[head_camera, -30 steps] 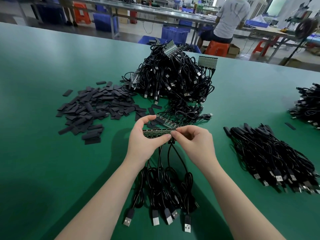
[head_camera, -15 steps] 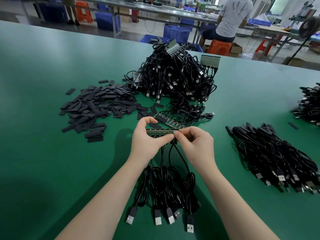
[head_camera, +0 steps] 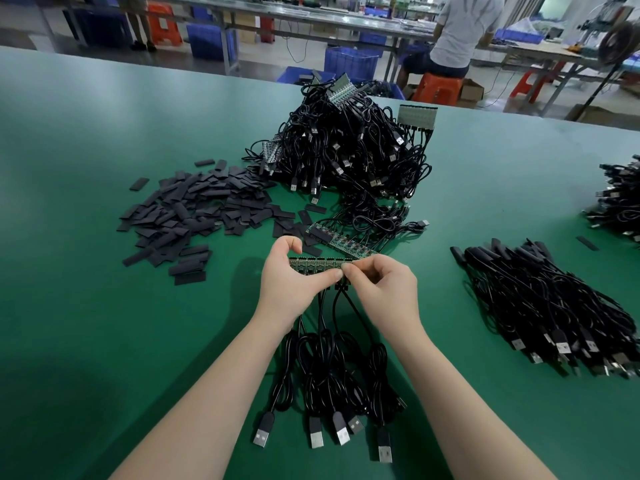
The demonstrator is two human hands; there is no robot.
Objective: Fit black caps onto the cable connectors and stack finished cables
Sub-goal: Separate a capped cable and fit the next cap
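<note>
Little has changed over the last second: both hands keep their grip on the board strip (head_camera: 317, 265), so capping has not begun. The left hand (head_camera: 291, 278) holds its left end, the right hand (head_camera: 382, 289) pinches its right end. The strip lies left-right, just before the caps (head_camera: 194, 216), its cables (head_camera: 332, 368) trailing toward the person

I am sitting in a factory assembly hall: my wide green-matted workbench (head_camera: 104, 133) carries a tall heap of tangled black USB cables (head_camera: 346, 150) and a spread of flat black rectangular caps (head_camera: 194, 209). Behind it run long grey metal worktables (head_camera: 311, 19) with blue plastic crates (head_camera: 349, 62) underneath. Another worker in a white shirt (head_camera: 464, 26) sits on an orange plastic stool (head_camera: 438, 88).
</note>
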